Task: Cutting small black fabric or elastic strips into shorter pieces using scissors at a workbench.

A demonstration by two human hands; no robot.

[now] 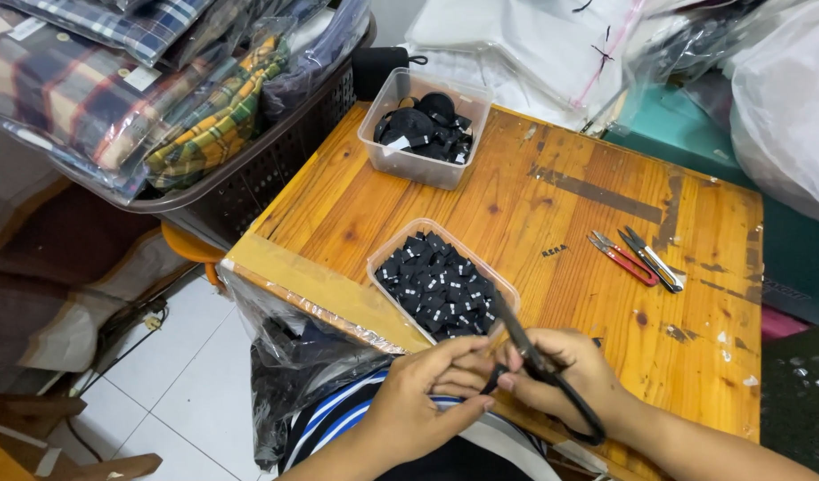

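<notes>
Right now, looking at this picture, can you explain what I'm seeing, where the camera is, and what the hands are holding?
The one picture comes from a camera worn on a person's head, looking down at their two bare hands. The right hand holds black scissors; the left hand pinches something small at the blades, too small to identify. They work at the edge of a wooden table. On it sit a near clear tub of small black pieces, a far tub with black strips, and thread snips. A basket of bagged plaid cloth stands to the left.

Worn wooden table (409,191) with dark tape marks. White tiled floor (191,374) at left. Dark basket (249,183) of bagged plaid cloth beside it.
</notes>
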